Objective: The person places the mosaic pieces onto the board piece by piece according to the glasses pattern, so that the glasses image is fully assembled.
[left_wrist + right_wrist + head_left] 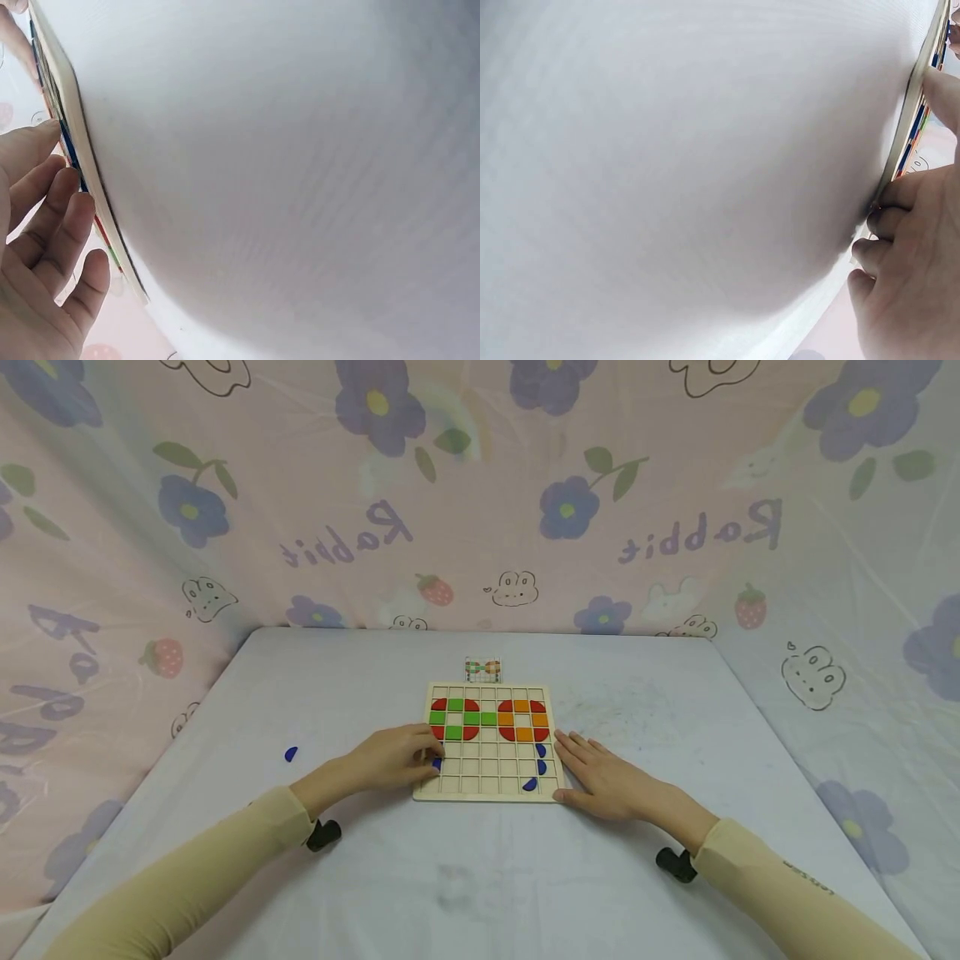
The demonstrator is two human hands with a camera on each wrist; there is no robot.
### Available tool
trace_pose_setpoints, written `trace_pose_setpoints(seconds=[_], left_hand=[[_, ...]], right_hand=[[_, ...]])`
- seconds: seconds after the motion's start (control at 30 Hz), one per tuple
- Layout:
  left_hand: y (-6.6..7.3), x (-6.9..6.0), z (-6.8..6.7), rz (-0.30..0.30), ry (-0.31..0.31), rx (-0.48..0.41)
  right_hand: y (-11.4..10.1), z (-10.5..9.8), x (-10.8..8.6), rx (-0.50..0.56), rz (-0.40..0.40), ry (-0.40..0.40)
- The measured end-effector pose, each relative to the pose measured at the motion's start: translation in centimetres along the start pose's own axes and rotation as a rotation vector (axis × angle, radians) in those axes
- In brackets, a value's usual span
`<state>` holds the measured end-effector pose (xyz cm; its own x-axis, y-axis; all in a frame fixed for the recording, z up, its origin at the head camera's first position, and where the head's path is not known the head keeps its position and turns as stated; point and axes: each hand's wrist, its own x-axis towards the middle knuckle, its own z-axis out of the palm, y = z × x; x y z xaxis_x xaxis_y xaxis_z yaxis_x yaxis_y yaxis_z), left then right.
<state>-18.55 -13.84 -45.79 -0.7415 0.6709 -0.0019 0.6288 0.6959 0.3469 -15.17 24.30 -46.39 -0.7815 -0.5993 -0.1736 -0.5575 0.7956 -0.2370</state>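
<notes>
A square wooden grid board (491,772) lies on the white table, with red, green and orange pieces forming two rounded shapes in its upper rows. My left hand (393,753) is at the board's left edge, its thumb and bent fingers around a blue half-circle piece (437,764). The left wrist view shows blue (69,146) low between thumb and fingertips; the fingers partly hide this spot. My right hand (611,778) rests along the right edge, fingers extended, thumb at the near corner. Blue half-circles (542,767) lie in the right column; the lowest (530,784) sits slanted.
Behind the board lies a small pattern card (483,670) with a bow-like picture. A loose blue half-circle (291,753) is on the table, left of the board. Patterned cloth (480,527) hangs behind the table and on both sides.
</notes>
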Motion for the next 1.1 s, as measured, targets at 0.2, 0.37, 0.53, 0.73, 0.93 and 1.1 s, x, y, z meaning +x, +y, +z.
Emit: trace_pose_setpoints(seconds=[0.2, 0.37, 0.53, 0.73, 0.93, 1.1], left_hand=[[-0.7, -1.0, -1.1, -0.095, 0.045, -0.026], [-2.4, -2.8, -2.5, -0.121, 0.117, -0.038], [-4.3, -5.1, -3.2, -0.145, 0.186, -0.037], [-6.5, -8.2, -4.0, -0.16, 0.268, -0.031], [-8.5, -11.2, -4.6, -0.201, 0.31, -0.024], [-10.0, -13.0, -4.8, -0.255, 0.29, -0.012]], right_hand=[[-0.2, -0.2, 0.0, -0.004, 0.004, -0.007], [-0.3, -0.3, 0.0, -0.008, 0.01, -0.013], [-0.3, -0.2, 0.0, -0.013, 0.011, -0.017], [-0.1, -0.1, 0.1, -0.017, 0.018, -0.025], [-0.1, 0.0, 0.0, -0.009, 0.003, -0.01], [-0.1, 0.0, 0.0, -0.013, 0.008, -0.011]])
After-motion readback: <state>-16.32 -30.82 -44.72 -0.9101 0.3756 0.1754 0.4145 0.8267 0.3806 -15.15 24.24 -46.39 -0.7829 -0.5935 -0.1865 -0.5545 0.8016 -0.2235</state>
